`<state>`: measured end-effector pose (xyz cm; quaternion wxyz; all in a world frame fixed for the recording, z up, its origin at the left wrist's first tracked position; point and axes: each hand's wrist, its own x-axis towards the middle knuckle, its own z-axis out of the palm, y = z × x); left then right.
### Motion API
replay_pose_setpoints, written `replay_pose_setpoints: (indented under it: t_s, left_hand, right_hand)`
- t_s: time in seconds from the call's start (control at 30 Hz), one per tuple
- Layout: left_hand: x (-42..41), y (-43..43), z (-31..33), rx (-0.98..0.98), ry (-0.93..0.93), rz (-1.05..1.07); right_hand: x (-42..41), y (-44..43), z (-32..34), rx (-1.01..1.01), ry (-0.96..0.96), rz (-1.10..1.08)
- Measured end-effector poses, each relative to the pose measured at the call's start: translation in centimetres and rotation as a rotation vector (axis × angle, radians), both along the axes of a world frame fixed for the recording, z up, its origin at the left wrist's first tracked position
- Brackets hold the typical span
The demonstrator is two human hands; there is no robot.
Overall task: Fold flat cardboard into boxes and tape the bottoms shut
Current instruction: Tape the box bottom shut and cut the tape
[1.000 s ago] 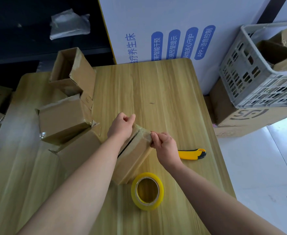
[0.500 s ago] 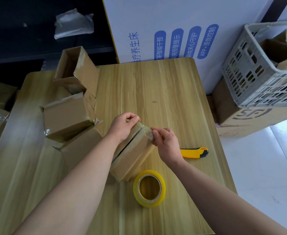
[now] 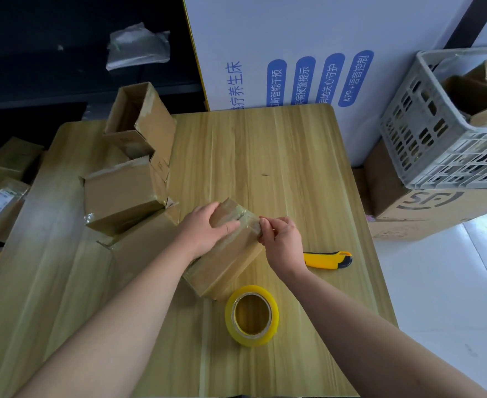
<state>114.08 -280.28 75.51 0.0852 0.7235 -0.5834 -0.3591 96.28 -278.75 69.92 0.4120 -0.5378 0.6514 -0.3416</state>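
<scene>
Gripping the upper end of the small brown cardboard box (image 3: pixel 230 265) at centre frame, the left hand (image 3: pixel 207 229) curls round it. The right hand (image 3: pixel 282 242) seemingly pinches clear tape (image 3: pixel 249 221) at that end's right corner. The box runs lengthwise down-frame.

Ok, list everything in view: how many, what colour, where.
box: one, brown, table middle, held in both grips
tape roll: one, yellow, nearer than the box
knife: one, yellow and black, right of the box
other boxes: three, brown, piled on table's left
table: one, light wood, centre
crate: one, grey, right, holding cardboard
carton: one, brown, under the crate
panel: one, white with blue labels, behind table
parcels: at least two, brown, far left
bag: one, clear, dark shelf upper left
left grip: one, bare hand, curled over box's far end
right grip: one, bare hand, pinching box's taped edge
</scene>
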Motion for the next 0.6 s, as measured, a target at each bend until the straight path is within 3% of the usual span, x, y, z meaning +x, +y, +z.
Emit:
replay_pose_setpoints:
  t_s: [0.2, 0.37, 0.6]
  left_hand:
    - [1.2, 4.1, 1.1, 0.115, 0.098, 0.213]
    - [-0.5, 1.0, 0.8, 0.074, 0.144, 0.391]
    - [-3.0, -0.6, 0.0, 0.045, 0.235, 0.410]
  right_hand:
    - [0.2, -1.3, 0.6, 0.037, -0.010, 0.014]
    - [0.9, -3.3, 2.6, 0.165, -0.106, 0.153]
    - [-1.6, -5.8, 2.2, 0.266, -0.106, 0.216]
